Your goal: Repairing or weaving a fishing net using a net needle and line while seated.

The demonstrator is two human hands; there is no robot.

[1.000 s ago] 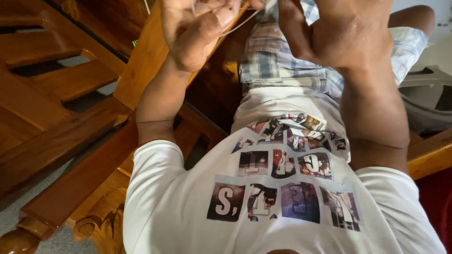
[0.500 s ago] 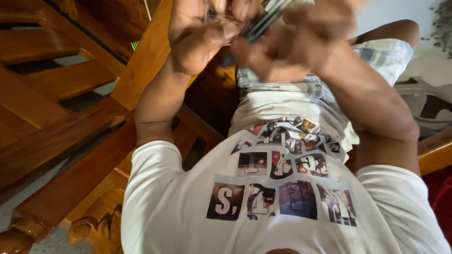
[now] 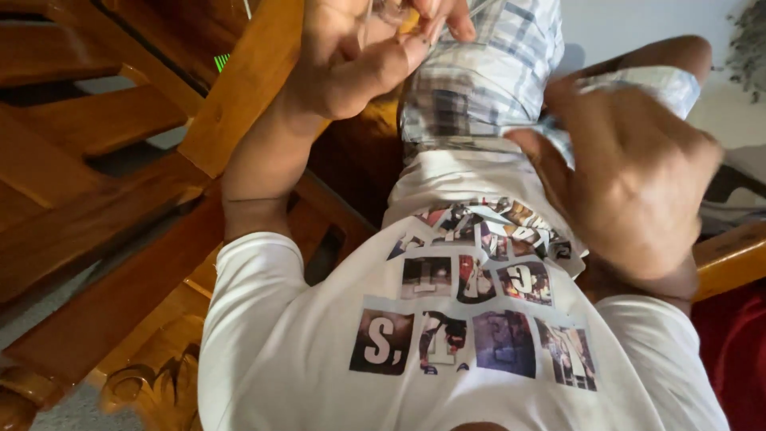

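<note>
**Thin grey strip pinched up high in one hand**

Thin grey strip (image 3: 480,9) pokes out at the very top of the view, just past the fingertips of the left hand (image 3: 359,60). Only a little bit of it shows, so I cannot tell what it is. The left hand is lifted up over the lap. Its thumb and fingers (image 3: 455,20) are curled in close together around the strip, a small tight pinch. I think it is held like that because the strip is tiny and would slip out of a loose grip.

The right hand (image 3: 638,187) is off to the side, well apart from the strip. It looks blurry. Its fingers are spread and bent a little, and I see nothing in it. It seems to be kept free, near enough to help.

The person is sitting down. Below the hands are checked shorts (image 3: 479,88) and a white shirt (image 3: 319,343) with small pictures on the front. A wooden chair (image 3: 104,183) stands just beside the left arm. A bit of red cloth (image 3: 738,351) shows at the right edge.
</note>
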